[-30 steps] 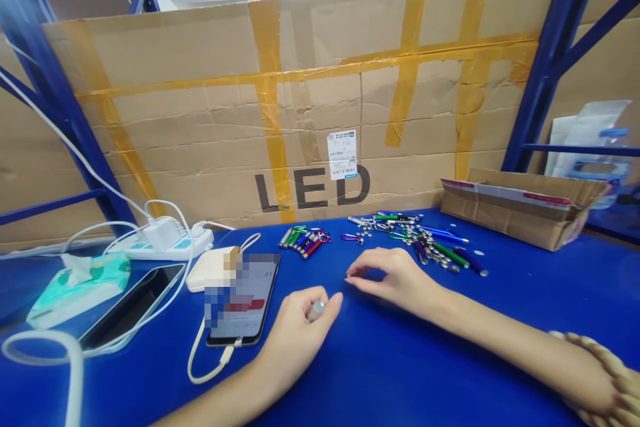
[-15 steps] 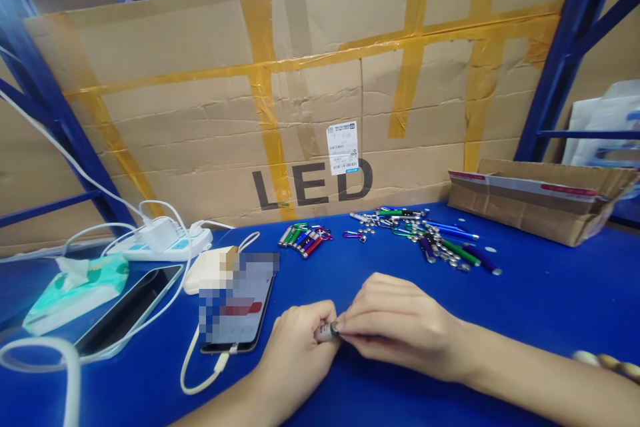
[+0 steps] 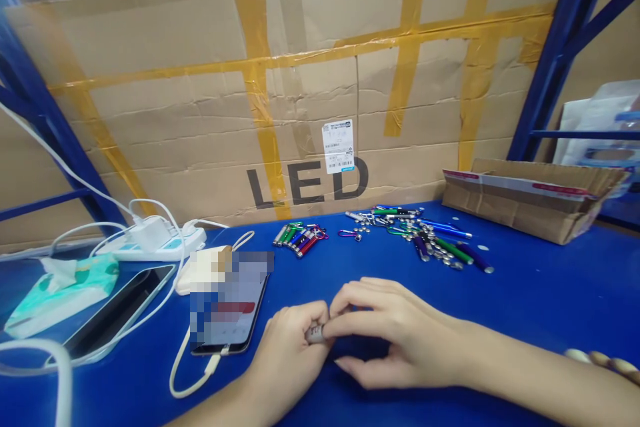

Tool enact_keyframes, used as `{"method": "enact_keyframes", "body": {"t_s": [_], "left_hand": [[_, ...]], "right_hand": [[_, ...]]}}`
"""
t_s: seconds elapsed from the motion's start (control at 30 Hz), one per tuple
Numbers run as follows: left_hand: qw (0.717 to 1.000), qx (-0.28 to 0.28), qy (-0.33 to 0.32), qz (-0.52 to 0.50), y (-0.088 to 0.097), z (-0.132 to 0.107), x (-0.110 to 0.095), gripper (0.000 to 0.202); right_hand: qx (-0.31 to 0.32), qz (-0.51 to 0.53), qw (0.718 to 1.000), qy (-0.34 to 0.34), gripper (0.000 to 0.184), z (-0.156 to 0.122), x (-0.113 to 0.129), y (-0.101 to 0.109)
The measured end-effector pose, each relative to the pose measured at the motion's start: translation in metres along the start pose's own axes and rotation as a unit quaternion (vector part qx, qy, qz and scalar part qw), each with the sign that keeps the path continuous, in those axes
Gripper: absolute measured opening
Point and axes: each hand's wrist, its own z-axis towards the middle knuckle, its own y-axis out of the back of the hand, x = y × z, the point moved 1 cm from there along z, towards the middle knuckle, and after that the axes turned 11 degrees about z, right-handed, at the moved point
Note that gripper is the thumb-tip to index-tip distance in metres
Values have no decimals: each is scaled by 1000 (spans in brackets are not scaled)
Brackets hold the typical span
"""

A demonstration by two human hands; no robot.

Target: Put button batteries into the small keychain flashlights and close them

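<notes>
My left hand (image 3: 295, 350) is closed around a small silver tube (image 3: 315, 333) with dark print on its side; most of the tube is hidden in the fist. My right hand (image 3: 395, 333) is beside it, its index fingertip touching the tube's exposed end. The right thumb stands apart below, with a gap between it and the fingers. Behind the hands lie a row of small coloured metal tubes with clips (image 3: 300, 239) and a purple carabiner clip (image 3: 349, 234). Farther right is a loose pile of coloured tubes, clips and small silver discs (image 3: 435, 240).
A phone (image 3: 240, 320) on a charging cable lies left of my hands. Beyond it are a second phone (image 3: 120, 310), a tissue pack (image 3: 65, 293) and a white power strip (image 3: 180, 245). An open cardboard box (image 3: 520, 203) stands back right, before a large cardboard sheet (image 3: 200, 140).
My right thumb has come away from the tube's end and dropped lower, and the right fingers have spread. The left hand still holds the tube. The view has shifted slightly.
</notes>
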Motion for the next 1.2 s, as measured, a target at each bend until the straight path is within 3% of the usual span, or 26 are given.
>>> {"method": "enact_keyframes", "body": {"t_s": [0.1,0.2,0.4,0.57,0.87,1.07,1.2], "left_hand": [[998,-19,22,-46,2,0,-3,34],[990,-22,66,-121,3,0,-6,42],[965,11,111,-236,2,-3,-5,45],[966,26,110,-233,3,-3,-7,47],[976,18,90,-198,1,-6,-9,44],[998,-13,28,-62,2,-5,-9,41],[999,-1,-29,42,1,-2,-7,39]], "right_hand": [[-70,-9,997,7,19,0,-8,4],[-114,-88,985,-96,23,-5,-32,14],[-52,-248,920,-300,49,-31,-97,40],[11,-286,863,-417,57,-42,-113,50],[14,-306,877,-370,61,-38,-114,45],[4,-296,892,-343,45,-36,-117,46],[-18,-291,896,-335,29,-35,-115,46]]}}
